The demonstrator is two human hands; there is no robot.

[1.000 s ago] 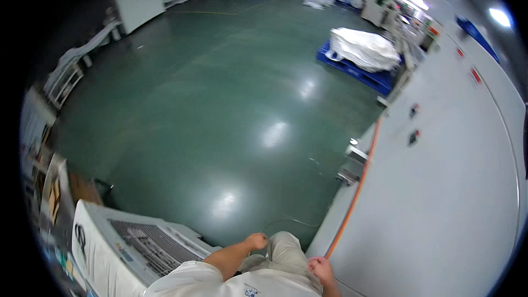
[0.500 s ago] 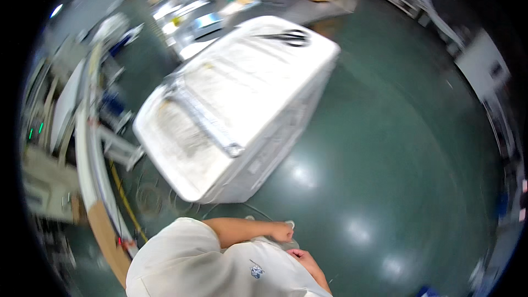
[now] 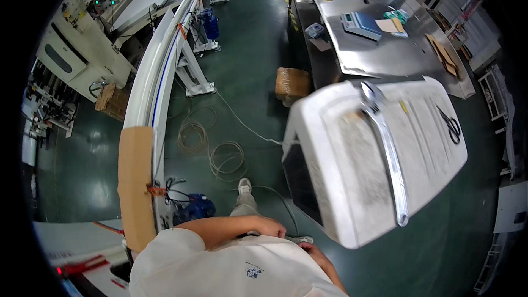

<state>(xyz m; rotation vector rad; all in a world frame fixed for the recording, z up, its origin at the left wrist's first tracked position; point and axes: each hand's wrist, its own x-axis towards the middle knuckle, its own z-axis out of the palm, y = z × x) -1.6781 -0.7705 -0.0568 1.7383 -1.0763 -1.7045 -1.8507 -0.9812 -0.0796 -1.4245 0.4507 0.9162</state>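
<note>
— Grip first: what have the hands got?

— Left hand is curled in against my waist, fingers bent. I can't tell whether it pinches anything. Right hand is half hidden under the shirt hem, so I can't tell its grip either.

— And the nearest thing to them?

— That's the white cabinet, just beside my right hip, apart from both hands. A long chrome handle bar lies along its top, and scissors rest near the far edge.

— How would you work it well from there?

— I'd judge footing matters most. A coiled cable lies on the green floor near my shoe, with one strand running toward the cabinet. Any reach should go to the handle bar, not the scissors side, with elbows clear of the cabinet's near corner.

— Anything else about?

— A steel table with a weighing scale stands beyond, and a cardboard sheet is strapped to the rail on my left.
</note>
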